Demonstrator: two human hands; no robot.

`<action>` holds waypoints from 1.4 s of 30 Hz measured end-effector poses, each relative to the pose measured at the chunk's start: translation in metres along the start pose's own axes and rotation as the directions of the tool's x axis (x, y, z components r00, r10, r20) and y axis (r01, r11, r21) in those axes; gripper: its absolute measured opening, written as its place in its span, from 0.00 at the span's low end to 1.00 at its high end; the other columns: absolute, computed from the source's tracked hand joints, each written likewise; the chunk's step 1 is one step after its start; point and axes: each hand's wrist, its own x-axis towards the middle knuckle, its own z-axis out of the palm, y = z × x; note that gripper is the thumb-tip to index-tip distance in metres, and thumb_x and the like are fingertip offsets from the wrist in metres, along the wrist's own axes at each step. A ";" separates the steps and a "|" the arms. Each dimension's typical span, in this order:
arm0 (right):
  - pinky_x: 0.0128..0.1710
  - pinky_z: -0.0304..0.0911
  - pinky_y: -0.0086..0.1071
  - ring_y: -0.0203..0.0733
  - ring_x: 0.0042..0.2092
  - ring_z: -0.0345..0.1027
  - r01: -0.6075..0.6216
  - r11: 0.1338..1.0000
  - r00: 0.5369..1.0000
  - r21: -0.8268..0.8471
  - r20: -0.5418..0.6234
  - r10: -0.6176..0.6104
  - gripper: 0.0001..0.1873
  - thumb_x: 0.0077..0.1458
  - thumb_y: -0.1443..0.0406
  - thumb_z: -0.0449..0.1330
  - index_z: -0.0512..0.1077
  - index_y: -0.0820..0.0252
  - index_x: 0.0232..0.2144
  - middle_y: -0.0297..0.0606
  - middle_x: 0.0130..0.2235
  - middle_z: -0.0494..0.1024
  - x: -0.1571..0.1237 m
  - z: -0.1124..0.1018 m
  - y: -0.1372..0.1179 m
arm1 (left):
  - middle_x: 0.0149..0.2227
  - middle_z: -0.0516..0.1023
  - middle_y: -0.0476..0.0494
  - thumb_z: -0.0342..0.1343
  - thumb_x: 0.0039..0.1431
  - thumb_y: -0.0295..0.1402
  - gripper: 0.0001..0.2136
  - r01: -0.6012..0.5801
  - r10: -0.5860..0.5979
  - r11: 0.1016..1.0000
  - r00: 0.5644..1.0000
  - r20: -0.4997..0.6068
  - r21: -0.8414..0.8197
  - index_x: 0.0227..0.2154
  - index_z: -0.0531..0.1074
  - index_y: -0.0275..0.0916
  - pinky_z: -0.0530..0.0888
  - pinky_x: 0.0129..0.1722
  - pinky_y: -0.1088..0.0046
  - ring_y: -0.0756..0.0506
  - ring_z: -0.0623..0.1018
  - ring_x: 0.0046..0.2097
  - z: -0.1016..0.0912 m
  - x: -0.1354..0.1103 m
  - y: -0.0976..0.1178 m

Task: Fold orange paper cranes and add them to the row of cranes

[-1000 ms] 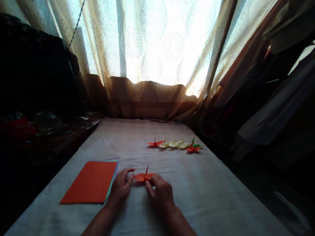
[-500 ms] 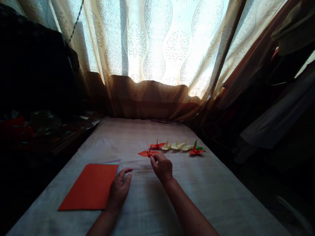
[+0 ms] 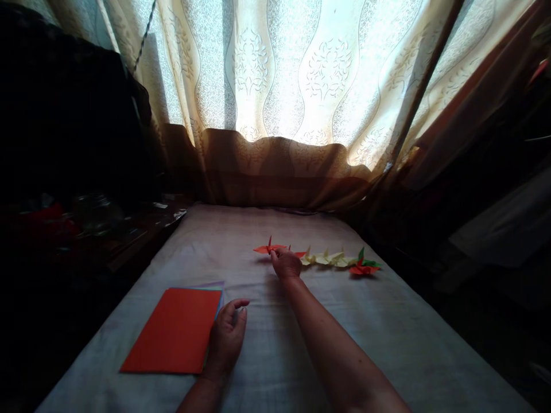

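- An orange paper crane [image 3: 269,249] is pinched by the wing between the thumb and fingers of the right hand [image 3: 286,263], toward the far part of the sheet-covered surface [image 3: 267,355]; whether it is lifted clear cannot be told.
- Just beside it, a second orange crane [image 3: 300,254] is partly hidden by that hand.
- Farther right, pale yellow cranes [image 3: 327,259] are lined up, followed by a green crane [image 3: 371,264], which is partly covered by a red-orange crane [image 3: 364,269].
- The left hand [image 3: 229,330] is held loosely curled and released, by the right edge of the paper stack [image 3: 172,330], which is topped with an orange sheet.
- On the dark side table [image 3: 133,229], a glass jar [image 3: 97,215] is dimly seen; its contents cannot be told.
- The far end is closed off by a patterned curtain [image 3: 267,160].
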 end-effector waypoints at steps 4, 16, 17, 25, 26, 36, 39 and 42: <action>0.36 0.61 0.30 0.42 0.39 0.75 -0.025 0.999 0.998 -0.032 0.051 0.026 0.14 0.61 0.56 0.55 0.79 0.53 0.36 0.40 0.37 0.81 0.000 0.005 0.003 | 0.38 0.81 0.44 0.53 0.54 0.42 0.13 -0.003 0.003 1.000 1.000 -0.002 0.020 0.36 0.77 0.42 0.75 0.46 0.65 0.42 0.79 0.42 0.002 -0.001 -0.003; 0.38 0.63 0.32 0.45 0.42 0.75 -0.078 0.996 0.995 -0.047 0.059 0.080 0.17 0.60 0.52 0.55 0.75 0.54 0.44 0.40 0.40 0.81 -0.014 0.005 0.006 | 0.36 0.81 0.44 0.52 0.54 0.43 0.14 -0.008 0.007 0.999 1.000 0.022 0.044 0.36 0.77 0.41 0.75 0.45 0.64 0.42 0.79 0.40 0.000 0.000 0.000; 0.38 0.63 0.32 0.45 0.42 0.75 -0.076 0.996 0.995 -0.050 0.059 0.079 0.18 0.61 0.52 0.54 0.75 0.54 0.44 0.40 0.40 0.81 -0.013 0.004 0.006 | 0.37 0.81 0.44 0.52 0.54 0.43 0.14 -0.007 0.006 0.999 1.000 0.021 0.046 0.36 0.77 0.41 0.75 0.45 0.64 0.42 0.79 0.40 0.000 0.000 0.000; 0.38 0.62 0.32 0.44 0.41 0.75 -0.019 0.995 0.996 -0.100 0.083 0.027 0.13 0.61 0.58 0.54 0.77 0.54 0.38 0.41 0.41 0.81 0.002 0.001 -0.003 | 0.37 0.81 0.44 0.52 0.55 0.42 0.14 -0.011 0.010 0.999 1.000 0.025 0.040 0.37 0.77 0.41 0.75 0.46 0.64 0.42 0.79 0.40 0.001 -0.001 -0.003; 0.38 0.62 0.32 0.44 0.41 0.75 -0.018 0.994 0.996 -0.107 0.080 0.027 0.13 0.62 0.58 0.53 0.77 0.55 0.38 0.42 0.41 0.81 0.002 0.001 -0.004 | 0.37 0.81 0.44 0.52 0.55 0.42 0.13 -0.012 0.011 0.999 1.000 0.027 0.041 0.37 0.77 0.42 0.75 0.46 0.64 0.42 0.79 0.41 0.001 -0.001 -0.003; 0.37 0.62 0.31 0.44 0.40 0.75 -0.033 0.994 0.997 -0.106 0.066 0.040 0.16 0.62 0.54 0.54 0.77 0.56 0.36 0.43 0.39 0.81 -0.003 0.001 -0.001 | 0.37 0.81 0.44 0.52 0.54 0.42 0.14 -0.015 0.014 0.999 1.000 0.011 0.042 0.36 0.77 0.41 0.75 0.45 0.65 0.42 0.79 0.40 0.000 0.000 0.001; 0.36 0.61 0.31 0.44 0.39 0.75 -0.042 0.996 0.997 -0.084 0.060 0.047 0.19 0.61 0.51 0.54 0.77 0.56 0.36 0.42 0.36 0.81 -0.009 0.001 -0.001 | 0.37 0.81 0.44 0.52 0.54 0.42 0.14 -0.009 0.008 1.000 1.000 0.007 0.027 0.36 0.77 0.42 0.75 0.45 0.65 0.43 0.79 0.40 0.001 0.000 0.002; 0.34 0.60 0.29 0.42 0.37 0.75 -0.042 0.998 0.997 -0.055 0.058 0.045 0.17 0.61 0.52 0.55 0.77 0.55 0.35 0.40 0.35 0.81 -0.025 0.003 0.002 | 0.37 0.81 0.44 0.52 0.53 0.43 0.14 0.001 -0.001 1.000 1.000 0.006 0.008 0.35 0.77 0.42 0.74 0.45 0.66 0.42 0.79 0.41 0.001 0.000 0.001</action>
